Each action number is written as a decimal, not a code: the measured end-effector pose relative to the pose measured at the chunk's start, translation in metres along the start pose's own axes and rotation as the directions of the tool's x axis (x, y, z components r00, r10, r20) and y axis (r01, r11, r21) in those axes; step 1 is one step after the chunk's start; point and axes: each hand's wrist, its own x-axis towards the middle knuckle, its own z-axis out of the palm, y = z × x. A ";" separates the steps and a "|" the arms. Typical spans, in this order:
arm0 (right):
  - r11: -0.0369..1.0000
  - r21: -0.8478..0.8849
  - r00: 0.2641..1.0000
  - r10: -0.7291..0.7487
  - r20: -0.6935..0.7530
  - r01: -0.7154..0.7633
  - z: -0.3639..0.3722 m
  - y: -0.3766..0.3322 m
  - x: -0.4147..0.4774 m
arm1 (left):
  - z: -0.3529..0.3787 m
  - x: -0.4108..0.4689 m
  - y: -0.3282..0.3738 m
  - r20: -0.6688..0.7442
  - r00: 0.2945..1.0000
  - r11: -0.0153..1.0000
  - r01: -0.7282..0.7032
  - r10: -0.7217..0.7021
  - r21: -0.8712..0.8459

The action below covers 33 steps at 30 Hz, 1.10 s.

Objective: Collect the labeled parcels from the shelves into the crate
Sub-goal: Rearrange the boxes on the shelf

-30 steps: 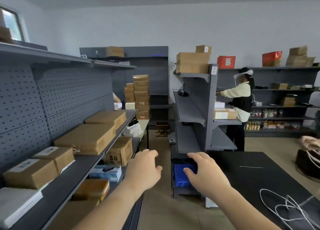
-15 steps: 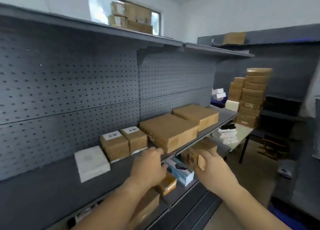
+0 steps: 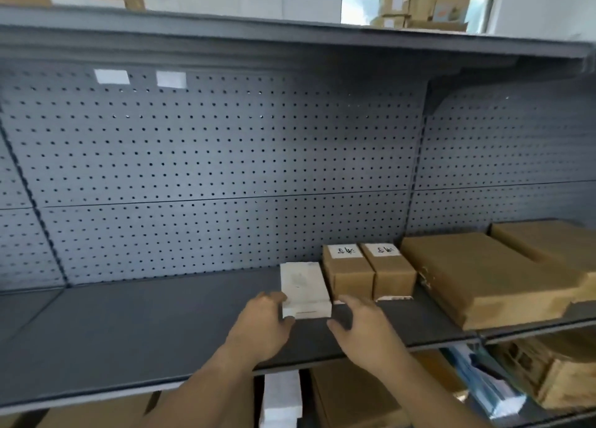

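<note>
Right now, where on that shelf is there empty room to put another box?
The shelf is bare from its left end up to the white box, by the left hand. Right of it is crowded: two labeled small boxes, then big flat cartons.

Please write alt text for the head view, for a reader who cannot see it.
Two bare hands reach for a white box on a grey shelf: the left hand touches its left side, the right hand is open just beside it. Two labeled brown boxes stand right of it.
</note>
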 end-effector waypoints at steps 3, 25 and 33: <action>0.999 0.041 1.000 0.013 0.015 -0.014 0.015 -0.006 0.020 | 0.006 0.016 -0.007 -0.007 1.000 0.997 0.018 -0.019 -0.073; 0.983 0.182 0.985 -0.027 0.172 -0.004 0.026 0.022 0.036 | 0.046 0.008 0.015 -0.100 0.945 0.942 0.294 -0.312 -0.161; 0.979 0.205 0.981 -0.055 0.187 0.016 0.022 0.029 0.035 | 0.046 0.005 0.022 -0.085 0.942 0.927 0.298 -0.324 -0.230</action>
